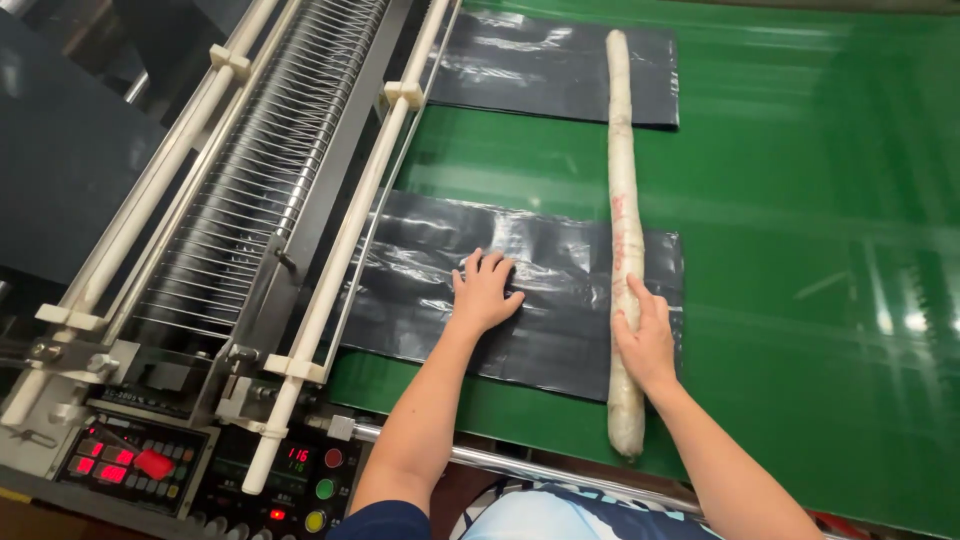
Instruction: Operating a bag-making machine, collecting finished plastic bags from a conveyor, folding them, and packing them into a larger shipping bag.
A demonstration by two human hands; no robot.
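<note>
A stack of black plastic bags lies on the green belt next to the machine's outlet. My left hand rests flat on it, fingers spread. A long whitish cloth-wrapped rod lies across the near stack and across a second black stack farther up the belt. My right hand presses on the rod near its closer end, fingers laid over it.
To the left stands the machine with white rails and a row of thin wires. A control panel with red digits and coloured buttons sits at the lower left. A metal bar runs along the belt's near edge.
</note>
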